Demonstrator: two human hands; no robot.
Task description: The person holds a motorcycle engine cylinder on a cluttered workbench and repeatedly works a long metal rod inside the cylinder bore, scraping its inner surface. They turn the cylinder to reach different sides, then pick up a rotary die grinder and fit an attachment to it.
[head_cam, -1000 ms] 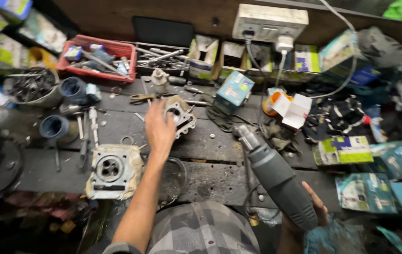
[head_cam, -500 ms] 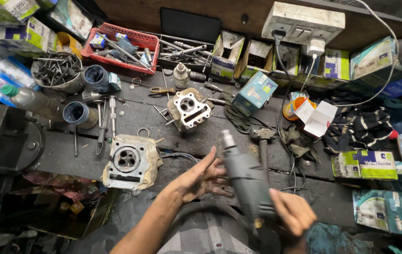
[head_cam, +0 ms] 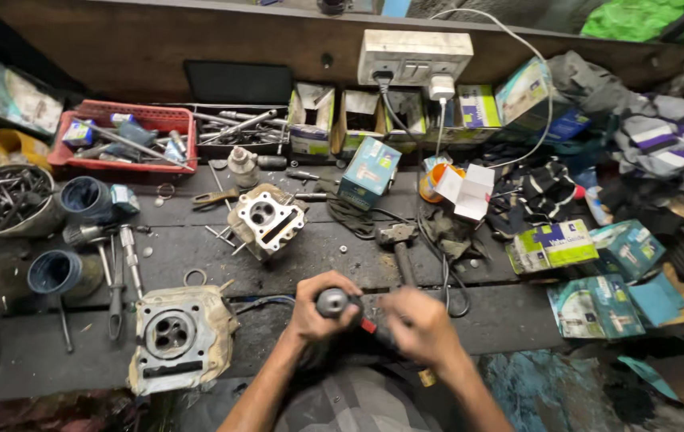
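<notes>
- Power tool (head_cam: 342,308): dark grey handheld body, round metal nose end facing the camera, small red patch on its side. Held low at centre frame, over the near edge of the dark wooden workbench (head_cam: 310,256), close to the person's body. Rear of the tool hidden behind the hands.
- Left hand (head_cam: 318,308): forearm comes up from bottom centre, wrist bent inward, fingers wrapped round the front of the tool just behind the nose. Closed grip, firm on the tool.
- Right hand (head_cam: 422,328): forearm enters from bottom right, hand blurred, curled over the tool's rear part. Touching the tool; how tightly it closes, cannot tell because of blur.
- Cylinder head with a rag-like wrap (head_cam: 174,336): lies flat on the bench, left of the left hand, apart from it.
- Second cylinder head (head_cam: 266,218): lies tilted further back on the bench, above the left hand, well apart.
- Hammer (head_cam: 398,244): lies on the bench just beyond the right hand, head away from the person.
- Red plastic basket (head_cam: 62,156): back left, holds tools and small boxes.
- Teal box (head_cam: 368,172): stands behind the hammer, mid-bench.
- Wall socket block (head_cam: 414,56): on the back board, with plugs and cables hanging down.
- Two dark blue cups (head_cam: 58,272) at left, near screwdrivers.
</notes>
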